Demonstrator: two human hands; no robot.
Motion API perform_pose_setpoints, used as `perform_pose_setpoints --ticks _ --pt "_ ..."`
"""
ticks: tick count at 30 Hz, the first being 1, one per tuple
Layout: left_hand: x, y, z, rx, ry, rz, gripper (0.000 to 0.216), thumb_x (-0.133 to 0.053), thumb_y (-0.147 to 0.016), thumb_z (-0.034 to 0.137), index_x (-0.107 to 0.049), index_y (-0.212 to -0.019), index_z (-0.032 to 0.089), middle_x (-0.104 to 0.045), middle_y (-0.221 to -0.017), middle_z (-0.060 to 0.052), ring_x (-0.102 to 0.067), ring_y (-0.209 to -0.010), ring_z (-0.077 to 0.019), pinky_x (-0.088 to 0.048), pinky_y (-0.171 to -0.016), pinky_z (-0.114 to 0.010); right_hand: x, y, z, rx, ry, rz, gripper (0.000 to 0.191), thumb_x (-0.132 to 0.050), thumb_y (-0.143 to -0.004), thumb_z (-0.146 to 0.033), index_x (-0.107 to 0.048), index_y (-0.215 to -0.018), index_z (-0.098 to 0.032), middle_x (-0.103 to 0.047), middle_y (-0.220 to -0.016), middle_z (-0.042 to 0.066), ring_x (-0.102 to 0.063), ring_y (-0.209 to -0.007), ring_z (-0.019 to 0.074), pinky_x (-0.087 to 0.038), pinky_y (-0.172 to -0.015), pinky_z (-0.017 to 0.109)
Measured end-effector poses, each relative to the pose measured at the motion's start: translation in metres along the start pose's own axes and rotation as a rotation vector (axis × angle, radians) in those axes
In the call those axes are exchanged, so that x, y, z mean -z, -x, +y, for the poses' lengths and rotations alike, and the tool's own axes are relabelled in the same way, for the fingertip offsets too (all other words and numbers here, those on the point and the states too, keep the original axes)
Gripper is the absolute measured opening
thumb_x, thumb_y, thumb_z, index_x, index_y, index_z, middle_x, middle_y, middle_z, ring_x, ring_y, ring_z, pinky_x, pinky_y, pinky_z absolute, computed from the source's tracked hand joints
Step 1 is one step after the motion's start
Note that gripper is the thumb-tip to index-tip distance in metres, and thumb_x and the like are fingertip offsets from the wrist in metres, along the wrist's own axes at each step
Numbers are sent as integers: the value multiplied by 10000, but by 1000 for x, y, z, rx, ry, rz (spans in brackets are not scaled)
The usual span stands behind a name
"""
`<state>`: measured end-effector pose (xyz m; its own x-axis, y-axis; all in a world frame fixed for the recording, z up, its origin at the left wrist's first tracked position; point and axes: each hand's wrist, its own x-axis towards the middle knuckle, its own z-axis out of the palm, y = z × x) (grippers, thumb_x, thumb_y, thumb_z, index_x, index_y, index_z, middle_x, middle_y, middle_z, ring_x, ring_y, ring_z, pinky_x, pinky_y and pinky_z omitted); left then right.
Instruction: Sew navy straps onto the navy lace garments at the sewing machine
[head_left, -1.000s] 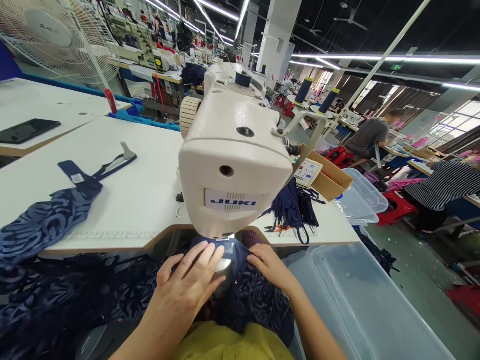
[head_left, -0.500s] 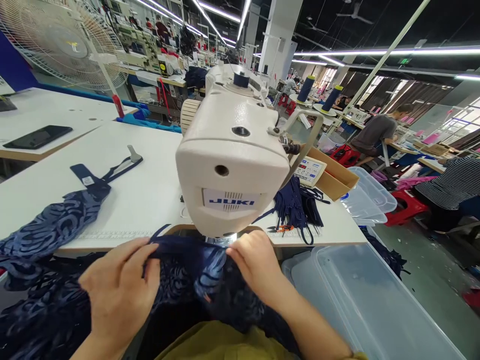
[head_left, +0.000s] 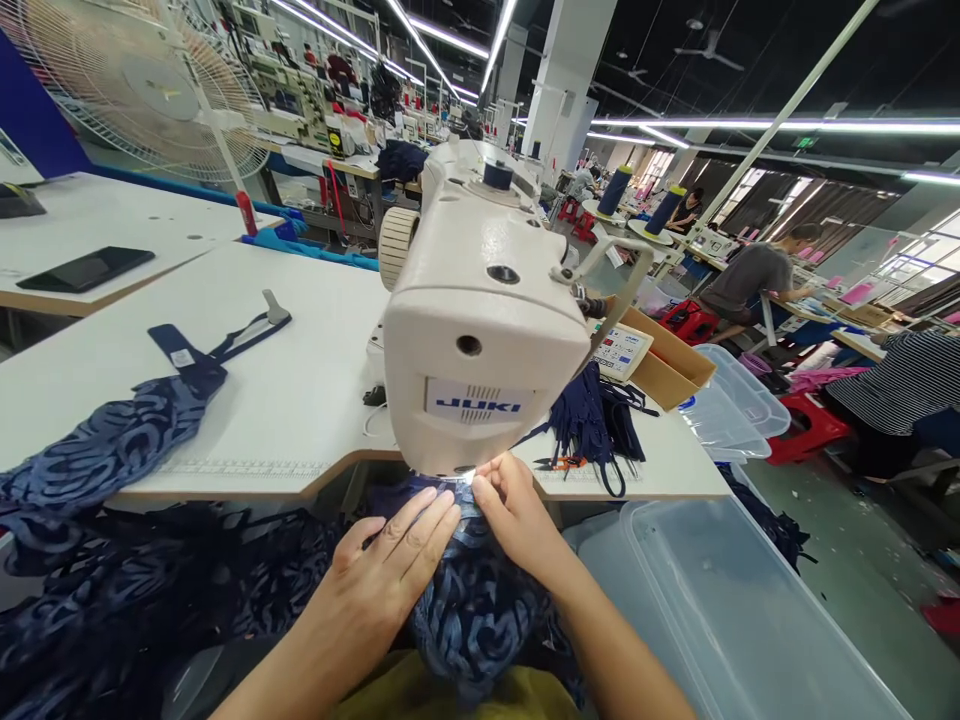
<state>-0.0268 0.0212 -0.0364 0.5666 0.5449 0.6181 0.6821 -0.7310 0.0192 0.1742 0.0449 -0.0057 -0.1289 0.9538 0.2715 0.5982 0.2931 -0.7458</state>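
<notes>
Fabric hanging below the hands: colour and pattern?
The fabric is dark navy with lighter blue swirls, best seen in the head view.

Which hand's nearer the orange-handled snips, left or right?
Right. The right hand is at the patterned fabric, just left of the orange-handled snips and nearer the wearer; the left hand lies flat on that fabric, farther left.

Left hand lies flat on patterned fabric; right hand pinches its edge. Sewing machine stands beyond the grip.
</notes>
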Motion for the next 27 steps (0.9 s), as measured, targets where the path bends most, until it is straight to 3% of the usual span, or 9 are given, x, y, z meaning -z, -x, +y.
perform_pose_setpoints --ticks 3,8,15,20,24,27 --pt "-3 3 0 51 -2 4 576 -258 -923 68 -221 -1474 232 -567 -1343 -16 -461 -1288 -137 -317 -953 -296 1 -2 1 18 45 21 49 -434 -936 -214 -474 -908 -222 -598 -883 9 -531 -944 180 -337 -950 401" --pt "-1 -3 1 90 -80 29 601 -260 -918 49 -188 -1480 249 -593 -1313 -4 -532 -1215 -141 -345 -874 -299 -3 -10 -2 82 111 80 58 -447 -910 -186 -450 -867 -225 -581 -825 0 -534 -873 183 -311 -956 418" --pt "1 -6 -6 -10 -164 74 553 -279 -919 67 -290 -1455 201 -610 -1293 -19 -565 -1164 -141 -348 -817 -293 -8 -14 -3 138 163 131 78 -428 -885 -165 -437 -833 -223 -576 -824 18 -534 -836 192 -314 -922 397" --pt "-7 -1 -5 31 -141 84 528 -260 -930 97 -309 -1448 191 -598 -1306 -37 -545 -1195 -157 -333 -846 -312 -7 -13 -1 129 168 113 72 -427 -902 -179 -437 -847 -225 -571 -850 20 -526 -859 192 -314 -928 390" --pt "1 -6 3 118 -111 63 581 -273 -912 42 -280 -1457 245 -588 -1317 -6 -548 -1189 -143 -328 -865 -318 -9 -14 0 130 174 123 72 -431 -893 -167 -453 -847 -217 -574 -838 20 -525 -843 187 -319 -923 390" --pt "7 -7 2 76 -139 60 600 -299 -886 23 -293 -1454 218 -568 -1341 -22 -563 -1170 -152 -344 -854 -320 -9 -15 -3 124 177 139 59 -453 -883 -169 -468 -843 -210 -576 -828 17 -523 -841 182 -330 -910 381"
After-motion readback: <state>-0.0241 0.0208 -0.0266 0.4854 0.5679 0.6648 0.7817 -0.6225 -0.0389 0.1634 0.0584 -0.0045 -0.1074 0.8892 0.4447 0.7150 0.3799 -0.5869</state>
